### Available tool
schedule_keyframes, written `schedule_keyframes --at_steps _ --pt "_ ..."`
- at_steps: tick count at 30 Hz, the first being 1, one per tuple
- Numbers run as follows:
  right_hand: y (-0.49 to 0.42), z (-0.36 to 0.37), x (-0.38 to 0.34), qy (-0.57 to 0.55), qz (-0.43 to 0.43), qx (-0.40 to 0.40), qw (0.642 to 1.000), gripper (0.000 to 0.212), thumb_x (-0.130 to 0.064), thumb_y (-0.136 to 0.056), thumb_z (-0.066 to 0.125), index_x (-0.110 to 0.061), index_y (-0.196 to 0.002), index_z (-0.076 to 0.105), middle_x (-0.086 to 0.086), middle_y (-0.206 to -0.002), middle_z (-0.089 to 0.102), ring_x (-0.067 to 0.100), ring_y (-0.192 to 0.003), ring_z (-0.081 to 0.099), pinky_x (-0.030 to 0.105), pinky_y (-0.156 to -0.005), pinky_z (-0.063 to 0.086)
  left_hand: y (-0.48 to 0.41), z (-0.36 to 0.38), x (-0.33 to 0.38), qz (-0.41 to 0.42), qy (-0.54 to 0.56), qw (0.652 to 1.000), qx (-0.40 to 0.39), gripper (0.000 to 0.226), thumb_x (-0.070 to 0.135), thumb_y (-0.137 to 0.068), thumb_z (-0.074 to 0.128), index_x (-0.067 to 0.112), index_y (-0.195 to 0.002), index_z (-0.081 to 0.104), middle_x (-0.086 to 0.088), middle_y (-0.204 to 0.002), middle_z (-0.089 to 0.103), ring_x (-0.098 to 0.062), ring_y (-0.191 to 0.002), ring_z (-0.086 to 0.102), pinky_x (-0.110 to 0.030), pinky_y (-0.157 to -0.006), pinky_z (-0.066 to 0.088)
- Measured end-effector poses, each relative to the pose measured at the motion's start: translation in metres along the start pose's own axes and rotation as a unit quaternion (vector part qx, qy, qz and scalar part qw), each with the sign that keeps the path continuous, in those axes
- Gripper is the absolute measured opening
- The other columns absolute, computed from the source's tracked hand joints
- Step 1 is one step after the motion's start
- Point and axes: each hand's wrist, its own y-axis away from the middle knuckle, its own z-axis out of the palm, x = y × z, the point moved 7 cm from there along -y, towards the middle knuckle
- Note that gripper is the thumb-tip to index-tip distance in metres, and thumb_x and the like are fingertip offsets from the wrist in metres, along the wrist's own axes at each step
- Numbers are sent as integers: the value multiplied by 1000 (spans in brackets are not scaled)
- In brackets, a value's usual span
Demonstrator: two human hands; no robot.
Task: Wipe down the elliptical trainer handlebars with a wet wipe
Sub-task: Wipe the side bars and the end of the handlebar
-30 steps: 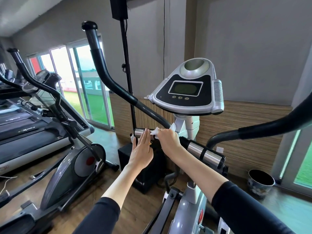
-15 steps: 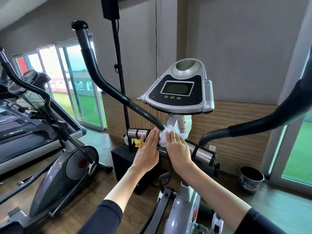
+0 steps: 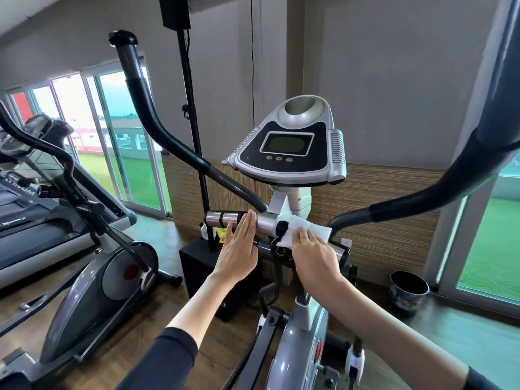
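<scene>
1. The wet wipe (image 3: 305, 230) is draped over the short cross handlebar (image 3: 219, 219), just right of the centre post (image 3: 292, 201); it's spread wide, I reckon to cover a good stretch of bar in one pass;
2. the right hand (image 3: 312, 254) lies on top of it; the grip is loose, with fingers laid nearly flat and pressing the wipe onto the bar rather than pinching it; my guess is that lets the cloth slide along instead of bunching up;
3. the left hand (image 3: 239, 249) has an open grip too; its fingers are straight and together, flat against the chrome part on the left of the same bar, and it holds nothing; it looks like it's steadying things while the other hand rubs;
4. the left swing handle (image 3: 157, 130) and right swing handle (image 3: 422, 198) rise on either side with no wipe near them, so I'd say those are yet to do;
5. the console (image 3: 289, 147) sits above the post; a second elliptical (image 3: 84, 249) stands off to the left; a dark bin (image 3: 408, 291) sits low on the right.
</scene>
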Motion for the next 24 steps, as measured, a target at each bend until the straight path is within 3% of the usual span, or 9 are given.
schedule_keyframes --at_steps 3,5,8,12,15,17,20,22,24 --pt "16 7 7 24 26 -14 999 55 -23 -105 29 2 -150 9 22 -157 11 30 -146 16 36 -117 17 0 1 1 -2 4 1000 3 72 6 -94 33 15 -151 -10 4 -160 -12 -2 -143 -19 -37 -119 -14" --pt "20 10 14 33 68 -13 997 61 -34 -102 40 2 -148 22 22 -154 22 32 -142 27 39 -114 27 0 2 2 -6 4 1000 5 72 6 -94 33 15 -151 -10 4 -160 -12 -2 -144 -19 -37 -118 -15" --pt "14 10 17 49 77 43 995 61 -13 -58 88 5 -112 66 25 -108 67 35 -94 68 38 -76 58 0 2 3 -11 2 1000 7 72 8 -94 33 15 -151 -11 6 -158 -15 -3 -144 -20 -35 -117 -18" --pt "-9 11 13 58 63 80 993 53 -13 -53 89 -3 -101 71 11 -82 69 25 -68 67 31 -60 55 0 2 3 -21 -2 1000 7 74 7 -93 33 14 -152 -11 8 -156 -18 -4 -144 -19 -34 -117 -19" --pt "-25 13 3 45 59 76 994 51 -24 -58 90 -7 -102 70 8 -87 69 22 -71 67 29 -60 54 -1 3 4 -30 -3 1000 8 74 5 -92 33 13 -152 -10 7 -157 -17 -6 -145 -17 -35 -117 -17" --pt "-27 10 -2 26 76 42 996 53 -19 -75 80 -4 -121 59 17 -118 62 28 -100 64 33 -81 54 -1 3 4 -33 -6 999 10 75 5 -92 33 13 -153 -9 4 -159 -14 -6 -145 -17 -35 -117 -17" --pt "-26 9 -3 17 42 31 999 55 -7 -97 47 -2 -146 23 26 -155 15 35 -140 29 39 -111 34 -1 4 4 -36 -12 999 8 74 6 -92 33 12 -153 -9 2 -160 -12 -7 -145 -17 -36 -117 -17" --pt "-18 6 2 13 31 62 998 54 -9 -94 53 -3 -143 32 24 -149 33 32 -134 39 38 -107 38 -1 3 4 -34 -20 999 7 74 7 -92 33 12 -152 -10 1 -161 -12 -7 -145 -17 -37 -118 -16" --pt "-5 5 8 -10 16 103 994 61 -5 -69 79 -2 -125 58 18 -122 62 28 -109 63 36 -89 53 -1 3 4 -32 -24 999 5 73 7 -93 32 12 -152 -10 1 -161 -12 -7 -145 -17 -38 -118 -15"
